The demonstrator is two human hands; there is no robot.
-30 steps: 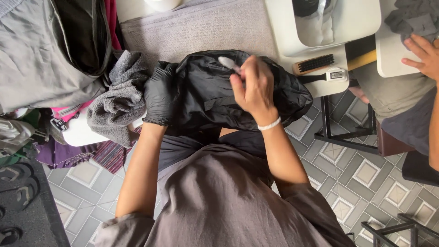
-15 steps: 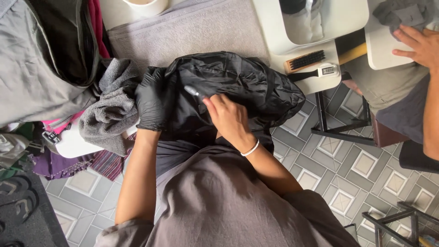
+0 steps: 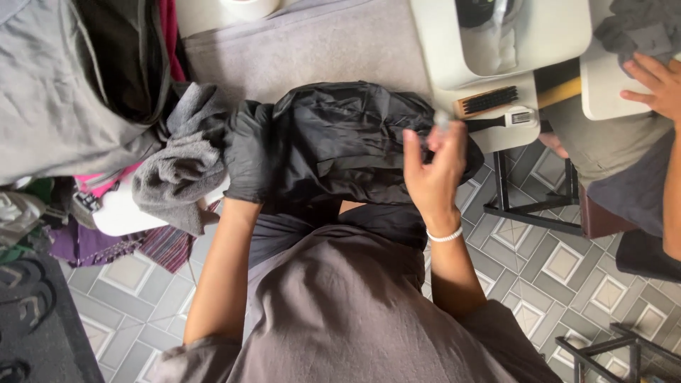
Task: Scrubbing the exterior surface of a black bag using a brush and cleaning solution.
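In the middle of the frame we see a crumpled black garment [image 3: 355, 142] lying on the person's lap, its upper edge against a grey cloth-covered surface [image 3: 312, 42]. The left hand [image 3: 248, 152], in a black glove, is closed on the garment's left edge, gripping a fold of the fabric. Just left of it hangs a grey knitted cloth [image 3: 177, 177], touching the glove, with a heap of grey and dark clothing [image 3: 71, 85] above it in the upper left. The right hand [image 3: 434, 167], bare and with a white bead bracelet [image 3: 445, 235] at the wrist, is raised over the garment's right side; its fingertips are pinched together on a small pale thing [image 3: 441, 120], blurred, perhaps a little tool, and we cannot tell what it is. Right of that hand a white table [image 3: 511, 57] carries a dark-bristled brush [image 3: 488, 101]. At the far right edge another person's hand [image 3: 656, 85] rests on a second white surface
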